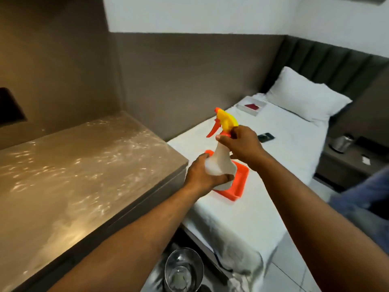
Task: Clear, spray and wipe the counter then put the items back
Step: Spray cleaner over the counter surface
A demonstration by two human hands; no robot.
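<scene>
- Holding a translucent white plastic spray bottle [219, 163] with a yellow-and-orange trigger head upright at frame centre, the person uses both hands.
- The left hand [202, 173] wraps round the bottle's wide lower body, fingers curled underneath.
- The right hand [242, 144] pinches the orange collar at the neck, thumb and fingers closed on it, nozzle pointing toward ten o'clock.
- A glossy brown tabletop [80, 171] with speckled light reflections lies at nine o'clock.
- An orange plastic tray [237, 182] sits on the white-sheeted bed [263, 207], directly behind the bottle.
- At one o'clock lie a white pillow [305, 98], a dark phone [265, 137] and a flat white box [251, 107].
- A clear glass vessel [183, 268] stands at six o'clock; a metal kettle [341, 143] at three.
</scene>
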